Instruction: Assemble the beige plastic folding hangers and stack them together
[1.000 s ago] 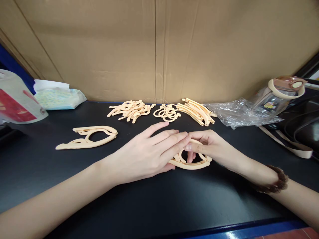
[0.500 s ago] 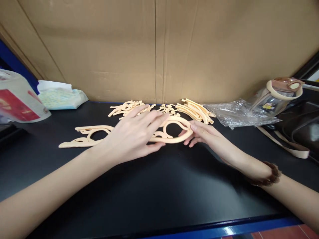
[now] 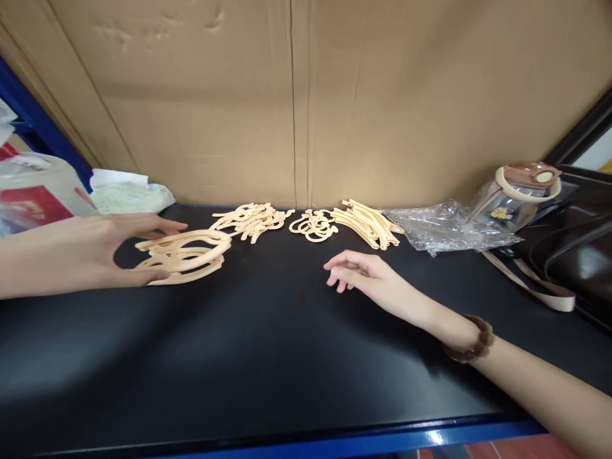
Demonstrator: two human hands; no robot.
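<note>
At the left of the table, my left hand grips the end of a beige plastic folding hanger between thumb and fingers. A second beige hanger lies just beneath it, and the two overlap. Whether they touch I cannot tell. My right hand, with a brown fuzzy band at its wrist, hovers over the middle right of the table. Its fingers are loosely bent and apart, with nothing in them. Behind are a pile of curved beige hanger pieces, small beige hooks and a stack of long beige hanger arms.
A crinkled clear plastic bag lies at the back right beside a transparent water bottle and a black bag with a strap. A tissue pack and a white-and-red container stand left. Cardboard walls the back.
My left hand has carried the hanger from the middle to the left, over the other hanger. My right hand has let go of it and shifted slightly left and down.
</note>
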